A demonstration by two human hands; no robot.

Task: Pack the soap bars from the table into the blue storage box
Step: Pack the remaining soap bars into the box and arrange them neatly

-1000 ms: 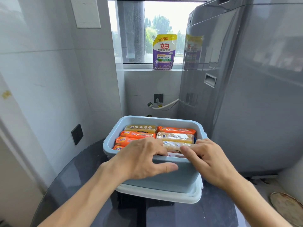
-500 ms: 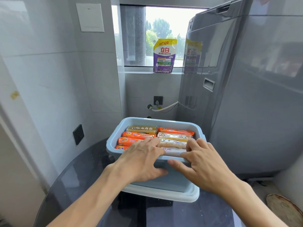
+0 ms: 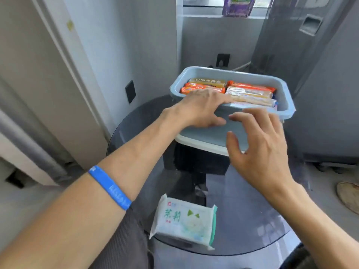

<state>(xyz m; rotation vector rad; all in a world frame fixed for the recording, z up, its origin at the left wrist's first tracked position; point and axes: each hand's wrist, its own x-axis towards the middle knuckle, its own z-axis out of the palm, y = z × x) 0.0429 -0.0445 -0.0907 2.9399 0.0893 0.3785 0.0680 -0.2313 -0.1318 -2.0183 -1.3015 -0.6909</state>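
Note:
The blue storage box (image 3: 287, 98) stands on its pale lid at the far side of the round dark glass table (image 3: 252, 226). Several orange and tan wrapped soap bars (image 3: 250, 92) fill it in rows. My left hand (image 3: 200, 109) lies flat over the box's near rim, fingers on the bars and thumb against the front wall, holding nothing. My right hand (image 3: 258, 150) hovers in front of the box, off it, fingers spread and empty. A white and green wrapped soap bar (image 3: 184, 220) lies on the table near its front edge, below both hands.
A grey washing machine (image 3: 320, 74) rises directly right of the box. A tiled wall with a black socket (image 3: 130, 91) lies left. A purple pouch (image 3: 238, 6) stands on the window sill behind. A round mat (image 3: 348, 197) lies on the floor at right.
My view has tilted down and left, bringing the white and green soap bar into sight. My right hand has come off the box rim and drawn back toward me; my left hand stays on it.

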